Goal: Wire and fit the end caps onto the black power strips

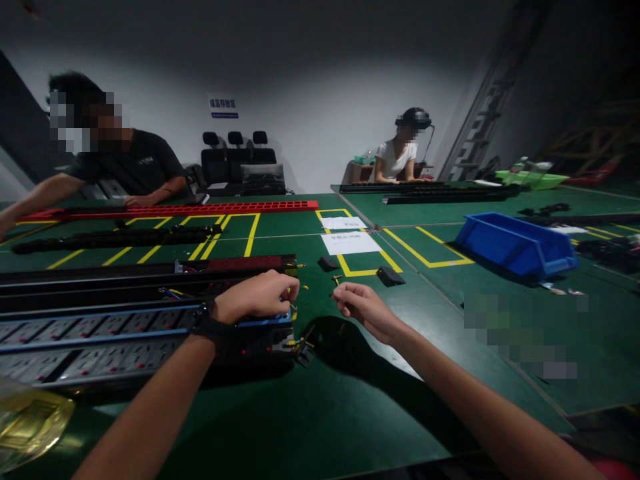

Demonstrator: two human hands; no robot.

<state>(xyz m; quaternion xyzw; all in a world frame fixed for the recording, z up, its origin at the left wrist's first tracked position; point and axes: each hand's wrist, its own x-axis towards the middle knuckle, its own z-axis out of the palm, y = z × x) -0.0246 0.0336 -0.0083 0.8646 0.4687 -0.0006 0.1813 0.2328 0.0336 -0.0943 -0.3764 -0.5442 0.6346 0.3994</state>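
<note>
Long power strips (120,323) with rows of grey sockets and red dots lie side by side at the left. Over the right end of one, my left hand (260,293) is closed, fingers curled down at its edge; what the fingertips grip is hidden. My right hand (363,307) is in a pinch just right of the strip ends, at a small brass-coloured, screw-like piece (337,281). A black end piece (304,353) hangs by wires from the nearest strip's end. Two black end caps, one left (328,263) and one right (390,276), rest beyond my right hand.
A blue bin (517,245) stands at the right. White paper sheets (351,243) lie on the green table (280,427) near yellow tape outlines. A red rail (170,211) crosses the far left. One person (150,167) works there, another (397,160) farther back.
</note>
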